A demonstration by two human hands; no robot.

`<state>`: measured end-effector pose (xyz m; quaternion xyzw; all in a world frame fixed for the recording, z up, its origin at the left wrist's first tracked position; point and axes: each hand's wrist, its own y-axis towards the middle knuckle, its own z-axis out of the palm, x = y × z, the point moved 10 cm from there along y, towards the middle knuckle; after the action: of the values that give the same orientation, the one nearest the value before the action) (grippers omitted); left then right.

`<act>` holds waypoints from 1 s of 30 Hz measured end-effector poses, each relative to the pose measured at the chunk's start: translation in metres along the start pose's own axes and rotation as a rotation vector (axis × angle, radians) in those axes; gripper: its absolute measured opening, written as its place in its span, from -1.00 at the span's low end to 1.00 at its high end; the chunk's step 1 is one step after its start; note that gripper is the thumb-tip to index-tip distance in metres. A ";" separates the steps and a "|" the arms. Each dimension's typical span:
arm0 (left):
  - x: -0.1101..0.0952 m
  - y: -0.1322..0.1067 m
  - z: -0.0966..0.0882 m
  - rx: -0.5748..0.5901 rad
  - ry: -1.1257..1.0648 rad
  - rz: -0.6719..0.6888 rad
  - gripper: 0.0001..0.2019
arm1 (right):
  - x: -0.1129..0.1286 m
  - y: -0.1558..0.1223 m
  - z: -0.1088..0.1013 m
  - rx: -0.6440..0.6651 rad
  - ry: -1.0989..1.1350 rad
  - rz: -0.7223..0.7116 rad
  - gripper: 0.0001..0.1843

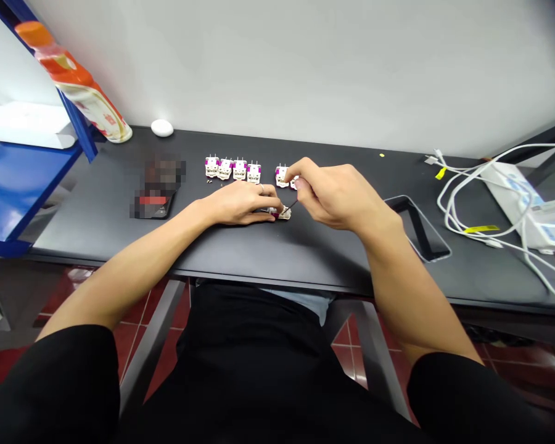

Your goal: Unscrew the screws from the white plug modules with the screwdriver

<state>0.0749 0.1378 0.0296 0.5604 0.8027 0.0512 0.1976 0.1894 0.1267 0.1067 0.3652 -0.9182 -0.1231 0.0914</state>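
My left hand point(243, 202) rests on the table, its fingers closed on a small white-and-purple electrical module point(284, 213) and pressing it down. From my closed right hand point(335, 192) a thin dark screwdriver shaft point(291, 207) slants down, its tip at that module. The screwdriver's handle is mostly hidden in my fingers. Behind my left hand stand several similar modules point(239, 169) in a row, thin metal pins pointing up. Another module point(282, 176) stands behind my right fingers, with one more partly covered beside it. Tiny screws point(209, 181) lie in front of the row.
A phone point(160, 206), partly pixelated, lies left on the black table point(277, 253). Behind it are a white oval object point(161, 127) and an orange-capped bottle point(81, 86). To the right are a dark-framed flat case point(420, 228), coiled white cables point(448, 209) and a white box point(513, 197).
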 end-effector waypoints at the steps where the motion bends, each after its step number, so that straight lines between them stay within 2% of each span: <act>1: 0.000 0.000 -0.001 -0.005 -0.001 0.002 -0.70 | 0.001 0.000 0.000 -0.006 0.006 -0.010 -0.62; 5: -0.002 0.000 -0.001 -0.012 0.011 0.012 -0.69 | 0.003 -0.002 -0.002 -0.021 0.028 -0.042 -0.61; 11: -0.001 0.000 0.001 -0.009 0.062 0.020 -0.68 | -0.004 0.000 0.003 -0.001 0.006 0.019 -0.64; 18: -0.003 -0.001 0.001 0.006 0.112 0.034 -0.66 | 0.002 -0.001 -0.002 -0.051 0.064 -0.065 -0.60; 24: -0.003 0.000 0.003 0.022 0.141 0.018 -0.66 | -0.005 0.000 0.001 -0.039 0.043 0.000 -0.64; 30: -0.003 0.000 0.003 0.030 0.156 0.016 -0.65 | -0.001 -0.001 0.000 -0.045 0.045 -0.030 -0.63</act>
<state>0.0764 0.1349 0.0278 0.5640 0.8118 0.0843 0.1256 0.1902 0.1266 0.1065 0.3795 -0.9073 -0.1369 0.1185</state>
